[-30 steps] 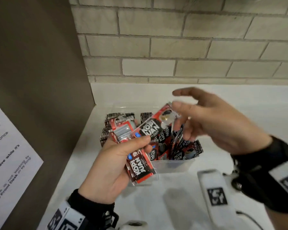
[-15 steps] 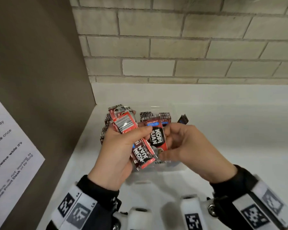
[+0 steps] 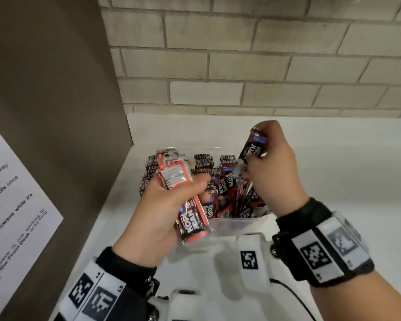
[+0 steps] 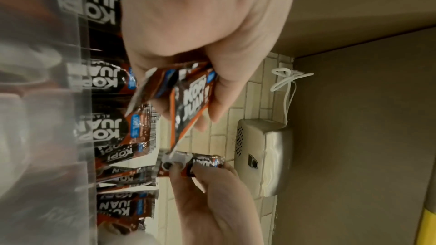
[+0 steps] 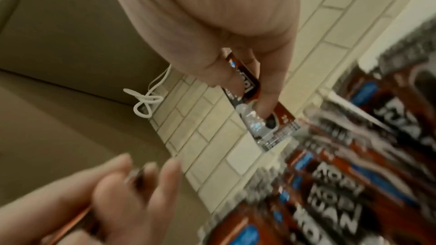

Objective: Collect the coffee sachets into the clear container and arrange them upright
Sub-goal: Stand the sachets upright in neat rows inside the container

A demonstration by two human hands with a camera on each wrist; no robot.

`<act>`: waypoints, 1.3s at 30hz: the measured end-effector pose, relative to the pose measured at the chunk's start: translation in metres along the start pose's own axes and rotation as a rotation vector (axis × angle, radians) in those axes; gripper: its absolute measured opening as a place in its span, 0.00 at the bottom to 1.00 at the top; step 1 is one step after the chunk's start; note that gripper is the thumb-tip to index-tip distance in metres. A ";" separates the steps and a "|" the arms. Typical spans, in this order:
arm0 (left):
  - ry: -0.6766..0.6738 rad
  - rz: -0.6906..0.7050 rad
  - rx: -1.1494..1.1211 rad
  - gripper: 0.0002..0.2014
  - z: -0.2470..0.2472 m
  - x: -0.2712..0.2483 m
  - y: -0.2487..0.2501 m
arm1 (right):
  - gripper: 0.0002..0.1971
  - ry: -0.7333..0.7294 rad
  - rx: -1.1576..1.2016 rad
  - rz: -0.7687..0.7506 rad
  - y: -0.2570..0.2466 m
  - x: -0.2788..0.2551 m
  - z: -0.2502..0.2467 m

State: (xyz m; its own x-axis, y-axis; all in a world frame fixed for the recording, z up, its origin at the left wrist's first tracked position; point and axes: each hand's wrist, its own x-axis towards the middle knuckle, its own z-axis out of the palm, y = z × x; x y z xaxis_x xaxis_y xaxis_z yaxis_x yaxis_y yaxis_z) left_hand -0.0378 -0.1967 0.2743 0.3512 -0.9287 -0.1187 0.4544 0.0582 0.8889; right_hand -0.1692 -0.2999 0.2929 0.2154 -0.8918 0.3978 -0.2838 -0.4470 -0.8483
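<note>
A clear container (image 3: pixel 239 224) stands on the white counter, holding several red-and-black coffee sachets (image 3: pixel 225 188) that stand or lean. My left hand (image 3: pixel 171 200) grips a small bunch of sachets (image 3: pixel 190 218) over the container's near-left corner; the same bunch (image 4: pixel 188 103) shows in the left wrist view. My right hand (image 3: pixel 271 163) pinches one sachet (image 3: pixel 254 147) upright above the container's right side. The single sachet (image 5: pixel 257 103) hangs from thumb and fingers just above the packed sachets (image 5: pixel 335 183).
A brown panel (image 3: pixel 56 89) with a printed notice (image 3: pixel 12 193) closes off the left side. A brick wall (image 3: pixel 241 66) runs behind the white counter (image 3: pixel 345 170). On the wall hang a metal dispenser (image 4: pixel 264 156) and a looped white cord (image 5: pixel 146 100).
My right hand took one sachet from the left hand's bunch and lifted it up and to the right, over the container. The left hand keeps holding the rest.
</note>
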 end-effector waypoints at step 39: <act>-0.043 -0.064 0.026 0.19 -0.004 -0.009 -0.009 | 0.16 -0.518 -0.795 0.130 0.028 0.015 0.035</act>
State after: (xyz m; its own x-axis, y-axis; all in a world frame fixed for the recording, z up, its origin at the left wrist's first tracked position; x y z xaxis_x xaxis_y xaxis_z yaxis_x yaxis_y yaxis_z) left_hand -0.0420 -0.1878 0.2655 0.2863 -0.9452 -0.1568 0.4528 -0.0108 0.8915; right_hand -0.1411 -0.3235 0.2625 0.4704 -0.8811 -0.0486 -0.8447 -0.4337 -0.3137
